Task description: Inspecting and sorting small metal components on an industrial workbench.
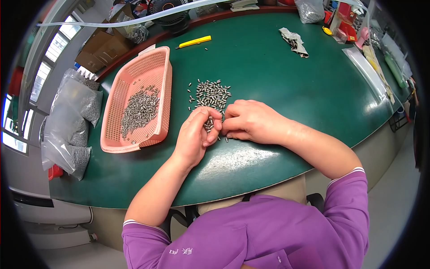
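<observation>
On the green tabletop lies a loose pile of small silvery metal pins [210,92], short and rounded. My left hand [193,133] is cupped at the near side of this pile, its fingers curled round several of the pins, which show between thumb and fingers. Close against it, my right hand [253,120] rests on the table with its fingers bent and drawn together; whatever they hold is hidden. A few single pins lie just under the two hands. To the left stands a pink plastic basket [166,96], tilted in view, with many more of the same pins inside.
Clear bags of metal parts [74,121] line the left table edge. A yellow cutter knife [193,42] lies beyond the basket. Crumpled white wrapping [293,41] sits at the far right. A black fan [169,15] and cardboard boxes [102,50] stand behind the table.
</observation>
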